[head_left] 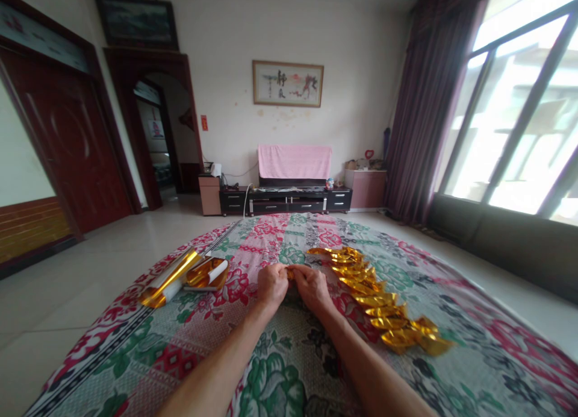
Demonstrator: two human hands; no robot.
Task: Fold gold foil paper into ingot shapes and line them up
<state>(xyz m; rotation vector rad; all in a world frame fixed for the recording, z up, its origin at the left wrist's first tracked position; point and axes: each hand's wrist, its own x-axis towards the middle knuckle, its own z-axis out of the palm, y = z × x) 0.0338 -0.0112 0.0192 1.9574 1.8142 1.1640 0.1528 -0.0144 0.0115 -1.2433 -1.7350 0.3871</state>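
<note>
My left hand [272,282] and my right hand [312,287] meet over the middle of a flowered cloth. Both are closed, with thumbs pressed close together, on a small piece of gold foil paper [290,274]. Most of that piece is hidden by my fingers. To the right of my right hand, several folded gold foil ingots [372,300] lie in an overlapping row slanting toward me. Left of my left hand are a curled roll of gold foil paper [174,279] with a white underside and a stack of gold foil sheets [211,273] with its top sheet curling.
The flowered cloth [271,381] covers a large rounded surface. Beyond it, a low black cabinet [289,206] stands at the wall below a pink cloth [294,162]. Red doors [74,146] are on the left; a purple curtain [415,116] and windows are on the right.
</note>
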